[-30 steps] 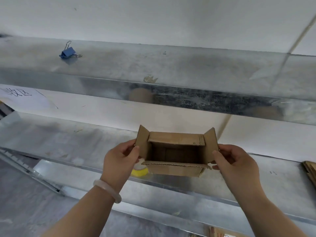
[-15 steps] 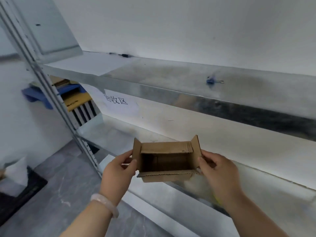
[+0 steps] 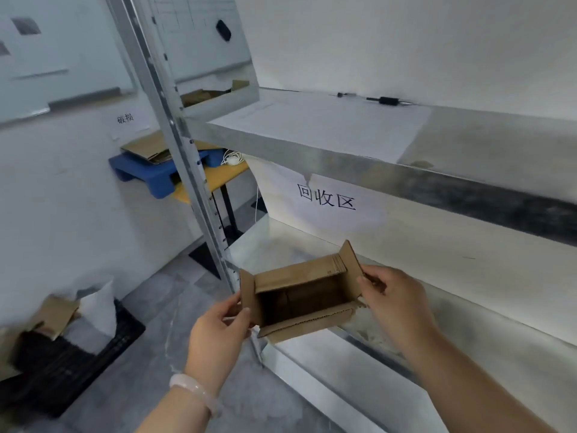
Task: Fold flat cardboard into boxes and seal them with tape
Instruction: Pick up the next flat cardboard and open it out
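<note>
A small brown cardboard box [image 3: 307,325] is held in the air in front of the lower metal shelf, its top open and its flaps standing out. My left hand [image 3: 218,331] pinches the left flap, with a pale bracelet on that wrist. My right hand [image 3: 395,300] grips the right flap and end of the box. The inside of the box looks dark and empty. No tape is in view.
A metal rack post [image 3: 184,170] stands just left of the box. The lower shelf [image 3: 312,360] and upper shelf [image 3: 349,151] run to the right, with a paper sign [image 3: 324,198] between them. A black crate [image 3: 65,360] with scrap sits on the floor at left. Flat cardboard [image 3: 150,150] lies on a blue stool.
The view has swung left along the rack, bringing the post, sign and crate into sight. Both hands carried the open box leftward, and it now tilts up to the right.
</note>
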`<state>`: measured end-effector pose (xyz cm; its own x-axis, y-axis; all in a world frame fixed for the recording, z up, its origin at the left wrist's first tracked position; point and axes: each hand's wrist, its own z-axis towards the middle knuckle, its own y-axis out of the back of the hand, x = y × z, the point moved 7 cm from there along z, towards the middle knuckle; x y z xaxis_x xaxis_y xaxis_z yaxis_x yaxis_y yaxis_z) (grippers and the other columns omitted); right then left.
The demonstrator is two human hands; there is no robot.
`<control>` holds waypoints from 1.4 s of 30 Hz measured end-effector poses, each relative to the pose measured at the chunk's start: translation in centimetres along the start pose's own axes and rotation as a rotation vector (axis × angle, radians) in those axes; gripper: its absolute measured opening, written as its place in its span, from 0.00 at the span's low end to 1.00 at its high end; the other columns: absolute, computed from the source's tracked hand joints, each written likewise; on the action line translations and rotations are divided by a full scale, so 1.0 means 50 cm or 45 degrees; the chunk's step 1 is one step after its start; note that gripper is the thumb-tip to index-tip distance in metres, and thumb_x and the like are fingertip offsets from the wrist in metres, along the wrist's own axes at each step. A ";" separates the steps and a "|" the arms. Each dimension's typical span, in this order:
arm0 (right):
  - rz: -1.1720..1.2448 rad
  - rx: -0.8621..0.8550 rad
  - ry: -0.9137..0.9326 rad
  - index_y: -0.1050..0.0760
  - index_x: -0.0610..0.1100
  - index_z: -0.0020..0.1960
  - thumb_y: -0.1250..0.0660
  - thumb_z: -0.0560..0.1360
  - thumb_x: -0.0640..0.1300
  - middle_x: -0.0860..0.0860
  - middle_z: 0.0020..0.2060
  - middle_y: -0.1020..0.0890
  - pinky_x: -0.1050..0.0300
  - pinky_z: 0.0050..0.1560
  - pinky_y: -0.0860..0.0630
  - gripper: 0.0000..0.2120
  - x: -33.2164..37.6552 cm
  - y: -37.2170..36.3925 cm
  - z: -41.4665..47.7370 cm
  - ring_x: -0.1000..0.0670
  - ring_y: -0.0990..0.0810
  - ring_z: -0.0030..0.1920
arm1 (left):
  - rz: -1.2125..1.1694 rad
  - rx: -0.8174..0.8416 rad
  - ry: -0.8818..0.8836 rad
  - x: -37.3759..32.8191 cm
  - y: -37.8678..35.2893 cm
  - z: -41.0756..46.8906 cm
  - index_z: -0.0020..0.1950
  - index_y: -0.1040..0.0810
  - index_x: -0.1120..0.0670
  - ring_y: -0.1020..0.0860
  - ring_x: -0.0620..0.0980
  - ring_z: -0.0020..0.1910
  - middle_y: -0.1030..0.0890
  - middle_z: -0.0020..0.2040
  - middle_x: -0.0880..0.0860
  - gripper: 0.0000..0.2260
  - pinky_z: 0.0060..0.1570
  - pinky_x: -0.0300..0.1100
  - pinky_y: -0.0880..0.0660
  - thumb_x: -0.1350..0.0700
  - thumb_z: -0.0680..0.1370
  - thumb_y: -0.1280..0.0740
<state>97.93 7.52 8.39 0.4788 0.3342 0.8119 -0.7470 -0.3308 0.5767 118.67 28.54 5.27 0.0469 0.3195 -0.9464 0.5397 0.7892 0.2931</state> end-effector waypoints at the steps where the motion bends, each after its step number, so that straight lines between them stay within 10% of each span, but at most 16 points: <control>1: -0.015 -0.001 0.011 0.18 0.52 0.57 0.34 0.78 0.47 0.59 0.42 0.18 0.51 0.47 0.19 0.10 0.007 -0.019 0.026 0.56 0.18 0.42 | -0.009 0.000 0.017 0.003 0.006 0.025 0.60 0.21 0.48 0.16 0.47 0.41 0.16 0.43 0.48 0.14 0.49 0.47 0.19 0.61 0.77 0.33; 4: -0.132 0.042 0.062 0.19 0.50 0.58 0.35 0.79 0.46 0.61 0.41 0.20 0.64 0.42 0.26 0.10 0.032 -0.081 0.100 0.60 0.22 0.42 | -0.034 0.014 0.050 0.005 0.019 0.105 0.61 0.22 0.50 0.16 0.46 0.42 0.16 0.49 0.48 0.13 0.49 0.47 0.19 0.61 0.77 0.33; 14: -0.163 0.117 -0.096 0.23 0.51 0.65 0.38 0.80 0.49 0.54 0.56 0.19 0.60 0.49 0.28 0.14 0.058 -0.252 0.300 0.56 0.23 0.50 | -0.188 0.140 0.270 0.049 0.025 0.290 0.55 0.24 0.55 0.16 0.50 0.44 0.16 0.48 0.53 0.11 0.44 0.43 0.20 0.62 0.74 0.29; 20: 0.026 -0.030 -0.264 0.29 0.54 0.69 0.33 0.77 0.51 0.60 0.53 0.22 0.69 0.40 0.31 0.21 0.070 -0.275 0.303 0.63 0.24 0.49 | -0.047 0.573 0.242 0.042 0.033 0.350 0.51 0.22 0.55 0.16 0.53 0.42 0.15 0.44 0.51 0.12 0.45 0.48 0.19 0.55 0.70 0.25; 25: 0.189 -0.280 -0.475 0.37 0.55 0.75 0.31 0.75 0.53 0.57 0.65 0.28 0.66 0.44 0.28 0.30 0.069 -0.287 0.215 0.58 0.24 0.56 | 0.250 0.676 -0.051 0.019 0.081 0.430 0.41 0.19 0.47 0.18 0.49 0.38 0.17 0.38 0.51 0.03 0.44 0.47 0.19 0.50 0.72 0.26; 33: 0.585 -0.210 -0.675 0.25 0.56 0.58 0.40 0.81 0.42 0.56 0.40 0.15 0.55 0.38 0.17 0.12 0.107 -0.404 0.130 0.54 0.15 0.41 | 0.373 0.904 -0.558 -0.012 0.057 0.450 0.57 0.26 0.38 0.25 0.35 0.52 0.25 0.54 0.40 0.16 0.50 0.33 0.23 0.55 0.74 0.28; 42: 0.424 -0.247 -0.581 0.24 0.59 0.63 0.45 0.81 0.49 0.55 0.47 0.15 0.49 0.52 0.20 0.15 0.137 -0.437 0.198 0.50 0.17 0.49 | 0.606 0.895 -0.967 -0.031 0.085 0.468 0.68 0.30 0.41 0.34 0.32 0.62 0.34 0.64 0.34 0.19 0.64 0.33 0.33 0.45 0.77 0.35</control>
<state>122.10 8.29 2.27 0.3220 -0.1871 0.9281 -0.9410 -0.1708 0.2920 140.56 19.14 4.84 0.7409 -0.0811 -0.6667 0.6712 0.1272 0.7303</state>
